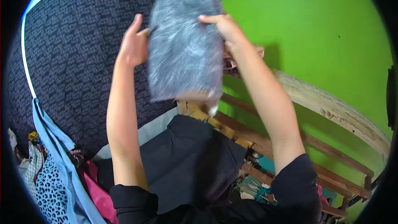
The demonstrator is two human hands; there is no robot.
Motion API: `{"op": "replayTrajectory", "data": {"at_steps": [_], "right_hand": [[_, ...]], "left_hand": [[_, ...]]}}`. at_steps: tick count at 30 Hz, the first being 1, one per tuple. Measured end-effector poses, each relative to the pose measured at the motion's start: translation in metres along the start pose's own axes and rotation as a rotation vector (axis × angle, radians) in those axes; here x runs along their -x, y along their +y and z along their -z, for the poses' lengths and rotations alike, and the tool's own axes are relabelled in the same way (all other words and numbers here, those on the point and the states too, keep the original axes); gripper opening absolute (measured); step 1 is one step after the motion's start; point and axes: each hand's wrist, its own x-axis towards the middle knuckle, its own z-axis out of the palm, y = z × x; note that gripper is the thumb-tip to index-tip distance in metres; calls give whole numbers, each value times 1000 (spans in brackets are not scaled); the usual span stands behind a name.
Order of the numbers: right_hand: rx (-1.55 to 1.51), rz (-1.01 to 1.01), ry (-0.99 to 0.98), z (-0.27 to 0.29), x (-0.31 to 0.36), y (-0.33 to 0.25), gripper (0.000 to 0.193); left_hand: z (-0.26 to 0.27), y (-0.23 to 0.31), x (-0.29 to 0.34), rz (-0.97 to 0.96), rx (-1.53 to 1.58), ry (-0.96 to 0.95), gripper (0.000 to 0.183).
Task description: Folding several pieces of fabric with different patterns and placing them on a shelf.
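Note:
I hold a grey, fuzzy folded cloth (182, 45) raised in front of me, blurred by motion. My left hand (133, 43) grips its left edge with the fingers pointing up. At the cloth's upper right edge, my right hand (224, 27) pinches it from above. Below the cloth a black garment (186, 161) lies spread over the edge of a dark patterned mattress (78, 49).
A wooden bed frame (327, 108) with slats runs along the right under a bright green wall (306, 25). A light blue sheet (62, 157), a leopard-print cloth (49, 191) and a pink garment (97, 195) lie at the lower left. Mixed clothes (253, 186) sit under the slats.

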Motion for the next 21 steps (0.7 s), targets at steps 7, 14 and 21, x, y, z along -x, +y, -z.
{"op": "replayTrajectory", "data": {"at_steps": [7,14,21], "right_hand": [[395,-188,530,169,-58,42,34],[512,92,668,209,-55,71,49],[1345,-328,555,206,-61,87,76]], "left_hand": [[-34,-93,-144,-38,-434,777,66],[-32,-82,-190,-348,-597,830,60],[54,-87,-190,83,-1351,903,41]]}}
